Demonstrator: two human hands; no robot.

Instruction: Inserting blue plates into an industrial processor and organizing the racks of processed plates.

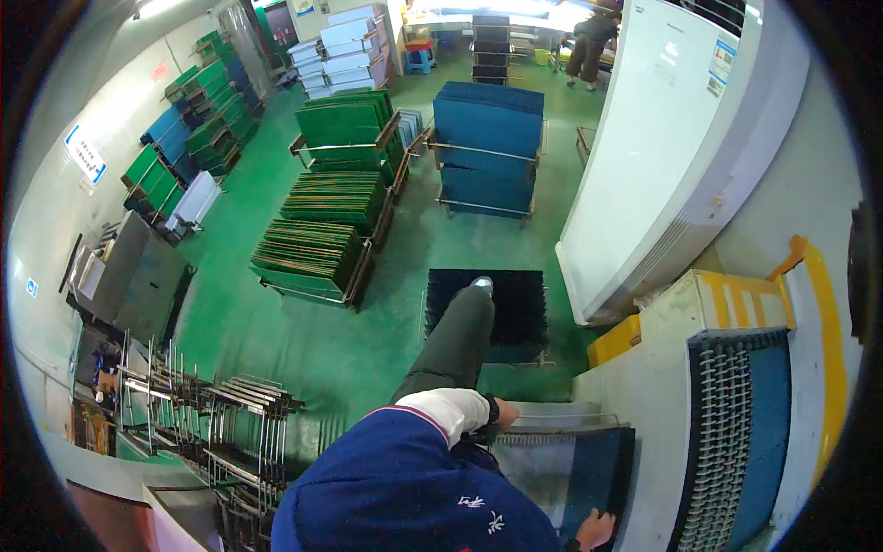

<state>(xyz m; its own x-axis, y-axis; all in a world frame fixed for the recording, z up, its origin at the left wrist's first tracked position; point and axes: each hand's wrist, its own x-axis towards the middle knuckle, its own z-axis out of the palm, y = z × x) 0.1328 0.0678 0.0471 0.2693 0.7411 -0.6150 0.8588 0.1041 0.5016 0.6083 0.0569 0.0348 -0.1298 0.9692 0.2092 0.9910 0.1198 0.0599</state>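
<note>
Out ahead to the left of the white machine side, my left hand point(504, 414) is closed at the end of a thin metal rack point(566, 418), with its fingers partly hidden. A dark watch or band circles that wrist. Lower right, my right hand point(596, 528) is curled on the near edge of a dark blue panel point(596, 469) with a black border. Pale translucent sheeting or panel surface point(533, 465) lies beside the blue part. My forearm and blue jacket cover some of the rack.
My leg point(451, 340) reaches forward over a low rack of dark panels point(520, 313). Racks of green boards point(308, 248) and blue boards point(487, 138) stand ahead. Empty metal racks point(244, 414) are at left. A tall white cabinet point(648, 138) and a conveyor opening point(722, 432) flank the right.
</note>
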